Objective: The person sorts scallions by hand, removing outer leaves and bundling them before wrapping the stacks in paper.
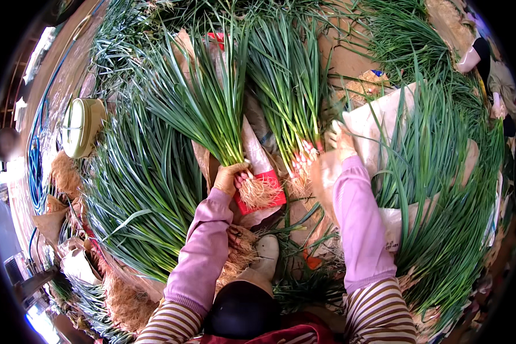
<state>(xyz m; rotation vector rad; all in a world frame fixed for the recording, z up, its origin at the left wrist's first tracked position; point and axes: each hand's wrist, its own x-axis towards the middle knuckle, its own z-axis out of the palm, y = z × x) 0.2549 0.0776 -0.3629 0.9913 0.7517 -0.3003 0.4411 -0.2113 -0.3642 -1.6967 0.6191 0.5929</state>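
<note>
LH [229, 176] round scallion bunch [228, 129], RH [342, 142] further fwd

Lilac oversleeves [358, 223] over brown-and-white striped sleeves [378, 312].
The oversleeves sit at seven and four o'clock, long and plain, the stripes showing at seven and five; at six o'clock come a maroon garment [295, 331], rounded black legwear [241, 312] and a pale boot [266, 255].

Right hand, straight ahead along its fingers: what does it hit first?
Most likely the right-hand leaves of the middle green onion bunch, just up and left of the right hand. The hand is blurred and its height unclear, so it might pass above them.
</note>
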